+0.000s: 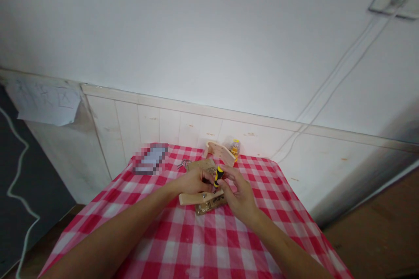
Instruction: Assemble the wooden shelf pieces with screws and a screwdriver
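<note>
My right hand (241, 195) is closed around the handle of a small yellow and black screwdriver (219, 175), which stands nearly upright with its tip down at a pale wooden piece (190, 199). On the left, my left hand (194, 181) has its fingers curled over that wooden piece near the screwdriver's tip, gripping it. A small dark metal fitting (204, 196) shows on the wood. Beneath the wood lies a brown printed packet (203, 209). My fingers hide the exact point where the tip meets the wood.
Against the wall stand a curved wooden part (220, 151) and a yellow-capped clear container (235, 150). Several screws (183, 164) lie by brown packaging (199, 165). A blurred phone-like slab (151, 159) rests at the back left of the checked tablecloth (183, 244).
</note>
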Tool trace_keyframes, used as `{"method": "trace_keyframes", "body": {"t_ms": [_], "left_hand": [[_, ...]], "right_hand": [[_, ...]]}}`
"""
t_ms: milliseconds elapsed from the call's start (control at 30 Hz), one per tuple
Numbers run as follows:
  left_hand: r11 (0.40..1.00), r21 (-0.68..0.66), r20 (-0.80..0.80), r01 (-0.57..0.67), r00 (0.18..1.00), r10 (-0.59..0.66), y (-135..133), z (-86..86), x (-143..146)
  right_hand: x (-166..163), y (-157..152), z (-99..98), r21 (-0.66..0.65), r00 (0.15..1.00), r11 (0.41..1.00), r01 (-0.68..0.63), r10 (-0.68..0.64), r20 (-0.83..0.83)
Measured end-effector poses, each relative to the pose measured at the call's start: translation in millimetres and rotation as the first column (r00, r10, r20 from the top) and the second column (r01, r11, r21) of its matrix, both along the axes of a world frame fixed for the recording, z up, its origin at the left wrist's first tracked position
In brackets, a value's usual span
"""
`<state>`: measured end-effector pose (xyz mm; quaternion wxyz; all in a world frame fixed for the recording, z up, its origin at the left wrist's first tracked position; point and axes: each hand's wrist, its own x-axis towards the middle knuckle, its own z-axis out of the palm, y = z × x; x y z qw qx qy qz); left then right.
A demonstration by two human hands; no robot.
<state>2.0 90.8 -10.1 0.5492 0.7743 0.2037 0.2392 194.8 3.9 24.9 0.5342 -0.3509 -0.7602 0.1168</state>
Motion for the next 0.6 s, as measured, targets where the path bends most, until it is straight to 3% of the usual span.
{"method": "trace_keyframes", "body": {"t_ms": [600], "left_hand": [[1.0,0.002,0.005,0.027,1.0,-0.027,-5.3,9.4,-0.7]], "right_hand": [[2.1,-1.8,0.3,-0.014,1.0,1.0,-0.004,0.003,-0.017]]}}
